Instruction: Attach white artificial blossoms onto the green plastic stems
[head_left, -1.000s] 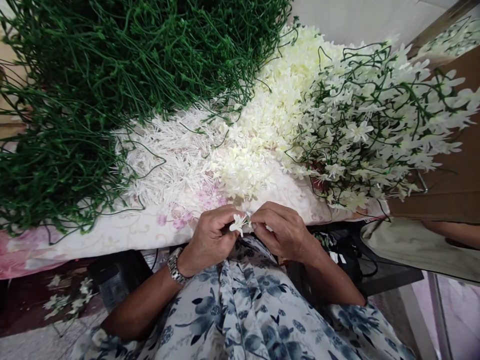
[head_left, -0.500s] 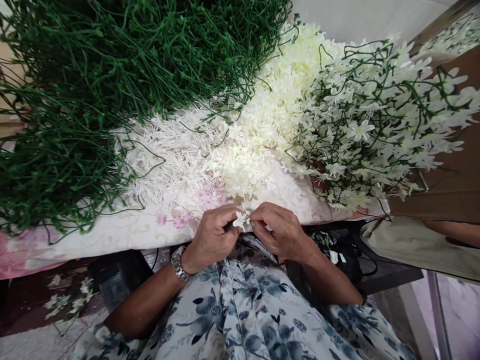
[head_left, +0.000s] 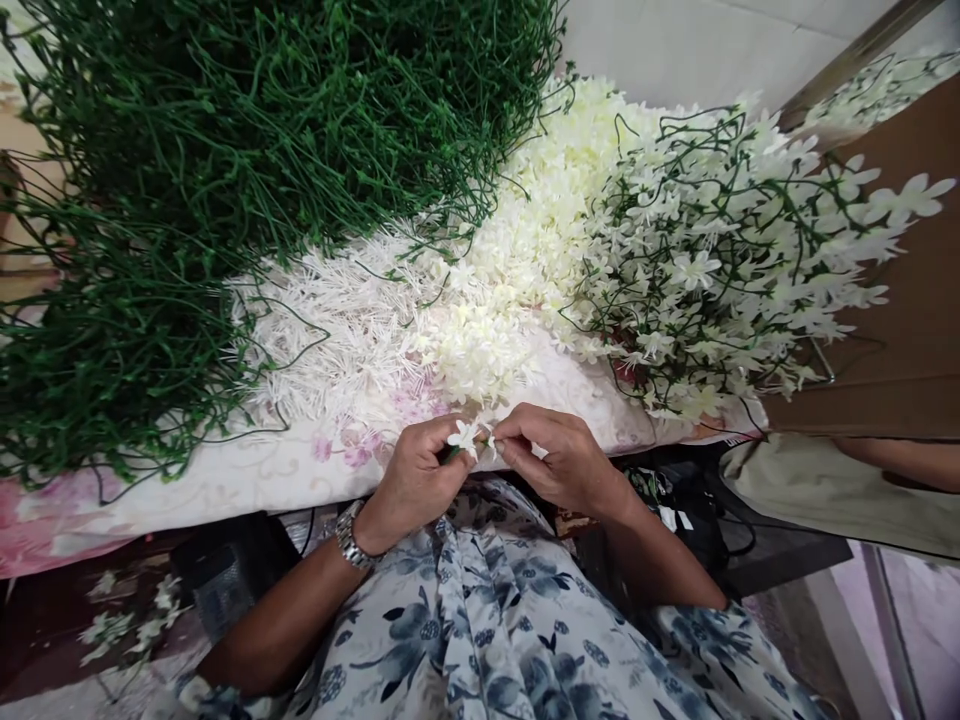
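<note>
My left hand (head_left: 417,476) and my right hand (head_left: 557,457) meet just in front of the table edge, both pinched on one small white artificial flower (head_left: 463,436) held between the fingertips. A short green stem shows under the left thumb. A metal watch (head_left: 347,535) sits on my left wrist. Just beyond the hands lie a heap of loose cream petals (head_left: 517,270) and a heap of white spiky plastic pieces (head_left: 337,320) on a pale floral cloth (head_left: 247,465).
A big tangle of green plastic stems (head_left: 187,180) fills the left and back. Finished stems with white flowers (head_left: 735,250) pile at the right beside brown cardboard (head_left: 900,330). Another person's arm (head_left: 900,462) shows at the right edge. A few flowers (head_left: 124,620) lie on the floor.
The hands stayed together on the flower and drifted slightly left; the flower has turned between the fingertips. The view shifted down a little.
</note>
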